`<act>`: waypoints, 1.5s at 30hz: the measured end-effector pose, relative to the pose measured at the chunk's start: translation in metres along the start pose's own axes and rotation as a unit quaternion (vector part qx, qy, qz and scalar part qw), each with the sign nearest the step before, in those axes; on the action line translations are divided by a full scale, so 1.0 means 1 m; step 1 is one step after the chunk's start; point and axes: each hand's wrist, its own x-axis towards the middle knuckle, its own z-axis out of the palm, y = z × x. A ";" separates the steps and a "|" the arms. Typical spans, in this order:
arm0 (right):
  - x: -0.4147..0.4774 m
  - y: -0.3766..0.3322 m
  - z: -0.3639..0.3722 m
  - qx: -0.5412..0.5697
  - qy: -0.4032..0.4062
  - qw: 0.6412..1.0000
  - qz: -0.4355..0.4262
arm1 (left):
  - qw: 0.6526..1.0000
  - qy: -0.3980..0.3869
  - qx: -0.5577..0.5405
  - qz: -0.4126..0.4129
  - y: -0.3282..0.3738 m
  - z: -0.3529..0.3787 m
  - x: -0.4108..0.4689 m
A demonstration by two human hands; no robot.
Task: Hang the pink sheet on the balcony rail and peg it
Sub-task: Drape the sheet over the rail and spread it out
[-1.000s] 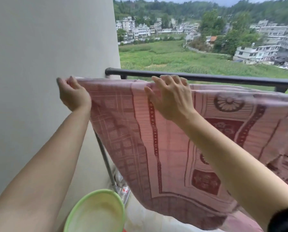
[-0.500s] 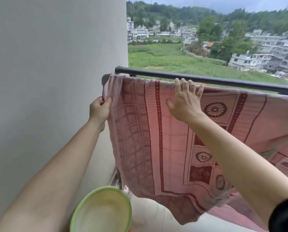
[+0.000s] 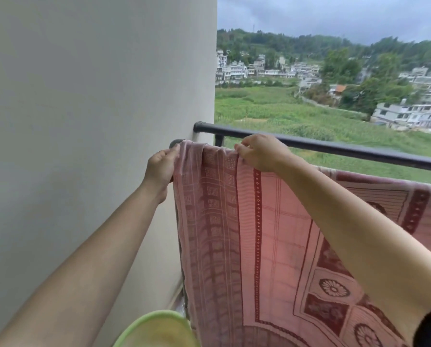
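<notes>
Both arms reach forward: the left hand [image 3: 160, 169] grips the sheet [image 3: 272, 234] by its side edge beside the wall [image 3: 84, 121], and the right hand [image 3: 262, 152] pinches its gathered top fold. The thin pink cloth, patterned with dark red bands and flower rounds, hangs just inside the round black rail [image 3: 347, 150]

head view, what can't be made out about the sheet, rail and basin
Inner rail: head view, covered by the pink sheet; only its wall end shows.
Sheet's bottom hem and right end: cut off by the frame edges.
Green basin: mostly cut off by the bottom edge.
Left hand: fingertips behind the sheet.
</notes>
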 end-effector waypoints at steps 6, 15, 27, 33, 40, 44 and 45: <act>0.071 -0.027 0.008 0.103 -0.112 0.985 -0.082 | 0.997 0.038 -0.054 0.029 0.014 0.012 0.028; 0.123 -0.067 0.001 0.229 -0.300 0.916 -0.136 | 0.970 0.037 -0.145 0.190 0.101 -0.024 0.040; 0.116 -0.062 0.035 -0.036 -0.068 0.985 -0.157 | 0.976 0.159 0.125 -0.083 -0.093 -0.076 0.034; 0.047 -0.039 0.013 -0.066 -0.105 0.982 -0.145 | 0.989 0.110 0.078 -0.062 -0.058 -0.050 0.037; -0.011 0.008 0.008 -0.232 0.026 0.970 -0.070 | 0.987 0.048 -0.051 -0.148 -0.027 -0.048 0.046; -0.029 0.025 0.007 -0.234 0.061 0.970 -0.009 | 0.982 0.022 0.005 -0.186 -0.042 -0.050 0.040; -0.031 0.027 0.009 -0.236 0.073 0.969 -0.004 | 0.983 0.036 0.021 -0.179 -0.046 -0.049 0.039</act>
